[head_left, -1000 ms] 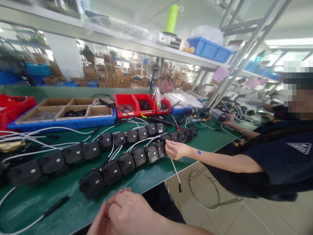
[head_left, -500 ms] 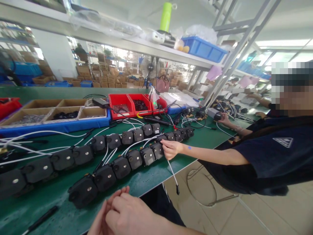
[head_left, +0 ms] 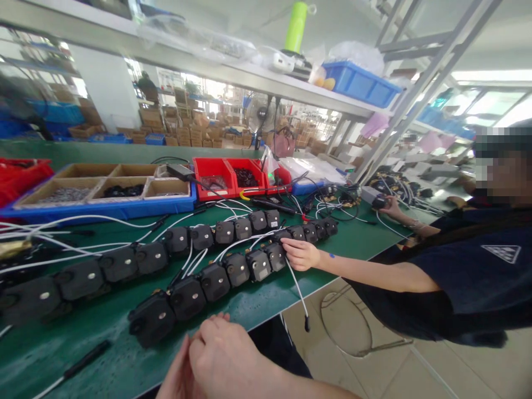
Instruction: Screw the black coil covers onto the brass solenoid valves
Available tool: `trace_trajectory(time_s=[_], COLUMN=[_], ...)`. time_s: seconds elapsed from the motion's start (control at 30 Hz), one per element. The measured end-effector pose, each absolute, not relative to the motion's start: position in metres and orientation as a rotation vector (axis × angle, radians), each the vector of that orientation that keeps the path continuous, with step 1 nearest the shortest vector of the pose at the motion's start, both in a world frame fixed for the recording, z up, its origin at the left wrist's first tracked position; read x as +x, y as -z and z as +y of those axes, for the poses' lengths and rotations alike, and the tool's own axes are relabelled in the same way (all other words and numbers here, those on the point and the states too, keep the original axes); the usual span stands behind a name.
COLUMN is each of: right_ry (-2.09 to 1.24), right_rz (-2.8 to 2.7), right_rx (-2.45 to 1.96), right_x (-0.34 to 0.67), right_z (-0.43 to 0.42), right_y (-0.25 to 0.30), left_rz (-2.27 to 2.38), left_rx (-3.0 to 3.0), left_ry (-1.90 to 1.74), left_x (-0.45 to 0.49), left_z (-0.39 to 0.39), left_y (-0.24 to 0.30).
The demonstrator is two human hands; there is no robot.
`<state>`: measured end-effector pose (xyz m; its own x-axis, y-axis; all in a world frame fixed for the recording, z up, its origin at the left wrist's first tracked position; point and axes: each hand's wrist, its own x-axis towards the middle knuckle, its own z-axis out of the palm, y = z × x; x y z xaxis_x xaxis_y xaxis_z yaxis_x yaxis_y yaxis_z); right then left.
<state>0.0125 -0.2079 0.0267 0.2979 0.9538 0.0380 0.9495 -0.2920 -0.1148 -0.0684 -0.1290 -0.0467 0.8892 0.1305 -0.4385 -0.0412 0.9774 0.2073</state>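
My right hand (head_left: 226, 360) and my left hand (head_left: 177, 382) are pressed together at the bottom edge, just off the green table (head_left: 103, 324). The right hand's fingers curl over the left; whatever lies between them is hidden. Nearest to them is the end of a row of black modules (head_left: 216, 280) with white cables. A second row of black modules (head_left: 178, 241) lies behind it. A co-worker's hand (head_left: 301, 254) rests at the far end of the near row, over a white cable (head_left: 300, 293) that hangs off the table edge.
A black-tipped lead (head_left: 83, 357) lies near the front left. A blue tray of cardboard compartments (head_left: 103, 209) and red bins (head_left: 226, 177) stand behind the rows. Overhead is a shelf (head_left: 249, 72) with a green bottle (head_left: 297, 26) and blue bin (head_left: 357, 83). The co-worker's other hand (head_left: 390, 206) is among cables.
My clasped hands have stayed at the bottom edge while the view swung slightly left and back. The co-worker's hand has stayed at the end of the near row.
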Motion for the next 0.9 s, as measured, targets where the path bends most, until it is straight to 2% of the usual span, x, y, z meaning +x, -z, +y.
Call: trace_trajectory(time_s=[0.23, 0.5, 0.73, 0.9], right_ry=[-0.049, -0.037, -0.264, -0.359], right_rz=[-1.901, -2.073, -1.845, -1.605], right_rx=[-2.421, -2.164, -1.828, -1.62], right_x=[0.007, 0.013, 0.013, 0.029], right_z=[-0.201, -0.187, -0.143, -0.079], right_y=[-0.01, -0.043, -0.091, -0.101], left_rz=[0.28, 0.19, 0.465, 0.614], left_rx=[0.323, 0.22, 0.131, 0.223], left_ry=[-0.224, -0.276, -0.451, -0.709], left_x=[-0.069, -0.089, -0.105, -0.114], left_z=[-0.136, -0.119, -0.08, -0.034], left_y=[0.044, 0.019, -0.008, -0.018])
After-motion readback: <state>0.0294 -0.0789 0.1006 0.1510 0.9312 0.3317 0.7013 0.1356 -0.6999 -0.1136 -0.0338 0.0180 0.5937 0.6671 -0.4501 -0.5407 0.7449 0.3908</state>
